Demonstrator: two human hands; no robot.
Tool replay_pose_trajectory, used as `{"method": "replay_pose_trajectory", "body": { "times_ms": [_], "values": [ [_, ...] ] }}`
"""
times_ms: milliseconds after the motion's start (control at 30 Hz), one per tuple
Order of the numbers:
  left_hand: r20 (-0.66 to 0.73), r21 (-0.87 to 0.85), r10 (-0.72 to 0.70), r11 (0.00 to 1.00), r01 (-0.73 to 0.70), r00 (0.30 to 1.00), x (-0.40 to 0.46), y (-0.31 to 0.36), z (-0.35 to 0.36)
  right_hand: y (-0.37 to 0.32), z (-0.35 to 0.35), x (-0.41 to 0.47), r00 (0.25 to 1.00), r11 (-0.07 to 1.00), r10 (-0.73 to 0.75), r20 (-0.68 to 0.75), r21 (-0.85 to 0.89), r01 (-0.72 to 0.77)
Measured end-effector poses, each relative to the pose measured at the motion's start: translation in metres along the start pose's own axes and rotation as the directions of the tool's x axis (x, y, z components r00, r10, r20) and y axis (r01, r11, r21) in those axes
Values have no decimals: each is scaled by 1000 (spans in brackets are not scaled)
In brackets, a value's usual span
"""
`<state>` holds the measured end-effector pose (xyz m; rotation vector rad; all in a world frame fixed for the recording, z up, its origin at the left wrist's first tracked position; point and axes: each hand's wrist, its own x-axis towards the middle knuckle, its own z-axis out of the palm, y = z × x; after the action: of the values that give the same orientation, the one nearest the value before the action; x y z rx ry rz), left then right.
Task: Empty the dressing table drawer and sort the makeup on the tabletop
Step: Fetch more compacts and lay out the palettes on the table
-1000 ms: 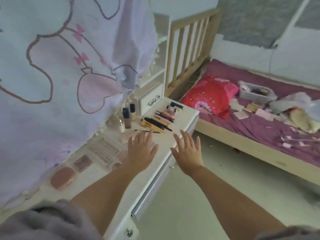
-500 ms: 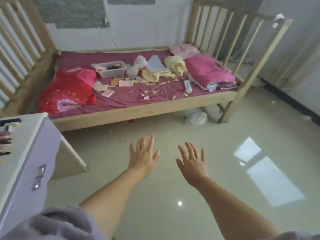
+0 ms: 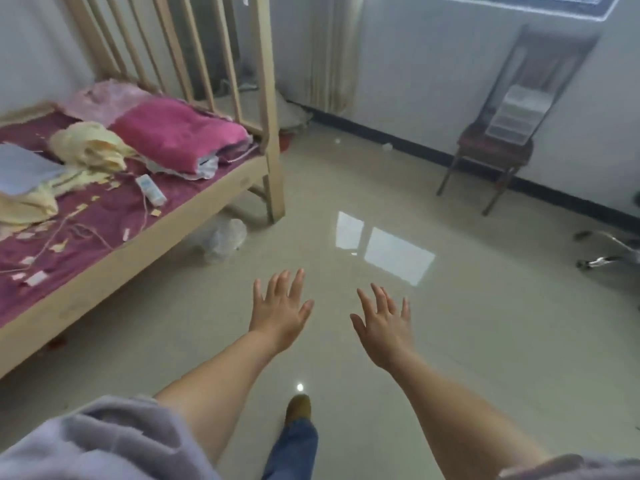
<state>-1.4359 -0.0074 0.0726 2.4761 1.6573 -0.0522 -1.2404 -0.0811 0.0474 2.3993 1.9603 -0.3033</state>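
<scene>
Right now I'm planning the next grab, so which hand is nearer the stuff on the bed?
Left, probably. The left hand is open, empty and on the bed's side; the right hand, also open, hangs farther away over bare floor.

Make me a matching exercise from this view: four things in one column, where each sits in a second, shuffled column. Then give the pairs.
Things
1. folded pink blanket
2. clear drawer organizer
3. crumpled plastic bag
4. left hand

Places
A. on the dark chair by the wall
B. on the floor under the bed's edge
C. held out over the bare floor, fingers spread
D. on the bed, by the slatted end rail

Pairs: 1-D, 2-A, 3-B, 4-C
</scene>
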Motion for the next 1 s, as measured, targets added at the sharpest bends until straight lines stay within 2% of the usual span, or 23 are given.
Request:
{"method": "replay_pose_trajectory", "body": {
  "times_ms": [167, 333, 567, 667, 1000],
  "values": [
    [-3, 33, 175, 984, -175, 985, 127, 42, -18, 58, -27, 81, 983, 982, 184, -26, 49, -183],
    [48, 73, 342, 936, -345, 938, 234, 89, -28, 116, -46, 138, 921, 915, 390, -1, 112, -388],
    [119, 57, 503, 858, -511, 856, 356, 189, -8, 222, -56, 206, 841, 831, 540, 33, 137, -539],
    [133, 34, 523, 846, -531, 842, 417, 244, 2, 282, -65, 254, 832, 819, 554, 34, 159, -552],
    [128, -17, 487, 872, -489, 864, 616, 420, -13, 494, -140, 421, 824, 811, 566, 20, 169, -561]
  ]
}}
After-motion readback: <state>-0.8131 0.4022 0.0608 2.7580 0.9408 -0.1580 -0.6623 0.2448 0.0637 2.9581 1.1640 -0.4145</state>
